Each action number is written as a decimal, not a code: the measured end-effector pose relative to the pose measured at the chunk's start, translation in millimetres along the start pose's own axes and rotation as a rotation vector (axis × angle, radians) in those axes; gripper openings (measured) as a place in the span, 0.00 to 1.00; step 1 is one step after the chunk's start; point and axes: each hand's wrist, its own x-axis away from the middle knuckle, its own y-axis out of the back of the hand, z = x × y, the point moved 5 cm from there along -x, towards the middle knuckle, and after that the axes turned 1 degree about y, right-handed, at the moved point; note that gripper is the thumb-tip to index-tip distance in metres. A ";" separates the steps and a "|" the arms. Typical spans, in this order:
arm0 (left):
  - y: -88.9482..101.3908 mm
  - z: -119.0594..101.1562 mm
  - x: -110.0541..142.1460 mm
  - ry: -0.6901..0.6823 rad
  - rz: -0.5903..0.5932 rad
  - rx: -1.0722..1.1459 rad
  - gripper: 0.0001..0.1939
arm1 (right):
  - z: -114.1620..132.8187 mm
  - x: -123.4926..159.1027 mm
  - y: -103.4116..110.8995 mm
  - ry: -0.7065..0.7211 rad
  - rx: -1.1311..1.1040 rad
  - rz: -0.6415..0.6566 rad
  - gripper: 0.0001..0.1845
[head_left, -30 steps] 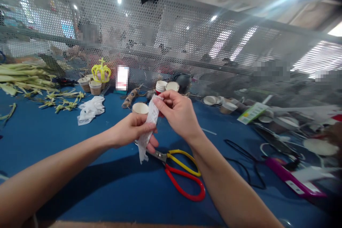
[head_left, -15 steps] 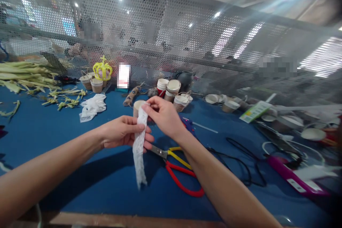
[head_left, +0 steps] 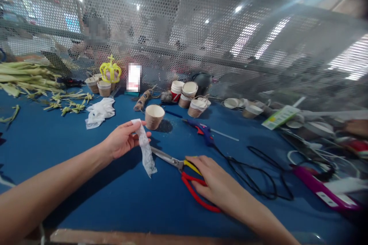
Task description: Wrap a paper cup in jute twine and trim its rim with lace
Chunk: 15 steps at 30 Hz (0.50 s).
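A strip of white lace (head_left: 146, 153) hangs from the fingers of my left hand (head_left: 123, 139), pinched at its upper end. Lower right, my right hand (head_left: 212, 180) has its fingers around the handles of the scissors (head_left: 198, 197), one loop yellow and the other red. The scissors lie on the blue tabletop, blades pointing left behind the lace strip. Just beyond my left hand stands a small paper cup (head_left: 154, 118) with a brown wrapped side. A blue hot glue gun (head_left: 202, 130) rests behind the scissors.
Crumpled white lace (head_left: 100, 111) lies at left, near green husk strips (head_left: 25, 76). Several cups (head_left: 198, 105), a twine roll (head_left: 143, 100) and a yellow crown (head_left: 110, 71) stand along the mesh screen (head_left: 172, 26). A black cord (head_left: 258, 183) and purple power strip (head_left: 322, 191) occupy the right.
My right hand has let go of the lace strip and moved down right onto the scissors' handles. My left hand keeps the strip, now slightly farther left, uncovering the cup.
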 end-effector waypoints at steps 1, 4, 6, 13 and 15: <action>1.5 0.7 -1.0 0.002 -0.014 -0.014 0.11 | 0.0 1.5 -3.1 0.003 0.002 0.012 0.29; 5.0 1.4 -4.1 -0.007 -0.040 -0.042 0.11 | -0.6 0.5 -7.6 -0.035 -0.019 0.022 0.36; 6.4 0.2 -5.6 -0.025 -0.039 -0.042 0.10 | -3.6 -0.8 -10.6 -0.084 -0.093 0.035 0.37; 9.3 -2.8 -8.6 -0.067 0.002 -0.040 0.05 | -10.8 5.9 -19.2 -0.203 -0.568 0.089 0.36; 8.8 -1.9 -8.8 -0.065 0.018 -0.045 0.07 | -7.6 8.2 -18.6 -0.223 -0.709 0.161 0.36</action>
